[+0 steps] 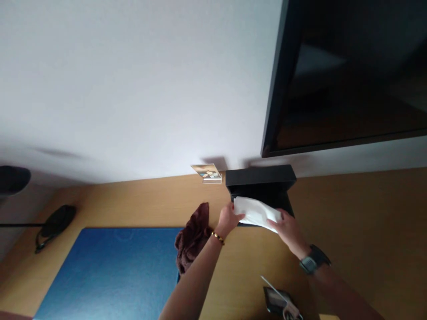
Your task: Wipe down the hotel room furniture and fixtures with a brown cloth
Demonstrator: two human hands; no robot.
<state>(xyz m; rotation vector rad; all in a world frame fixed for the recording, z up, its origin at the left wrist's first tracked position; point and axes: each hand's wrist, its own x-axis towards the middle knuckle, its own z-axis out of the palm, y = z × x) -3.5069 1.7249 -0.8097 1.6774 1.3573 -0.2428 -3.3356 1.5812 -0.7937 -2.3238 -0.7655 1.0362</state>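
Observation:
A flat white bundle (255,212), folded paper or thin cloth by its look, is held between my two hands. My left hand (228,218) is closed on its left end, with the thumb on top. The right end is in the grip of my right hand (289,229), also thumb on top. Directly beneath and behind the bundle stands a black box (260,176) with a raised back part, and my hands are over its front. The bundle covers much of the box's inside. A crumpled dark brown towel (192,242) lies just left of my left forearm.
A blue desk mat (113,275) covers the desk's left side. Behind is a small clear stand with a picture card (207,171). A black lamp base (59,221) stands far left. Scissors (291,310) lie on a dark flat item (275,300) in front. A television (353,71) hangs above right.

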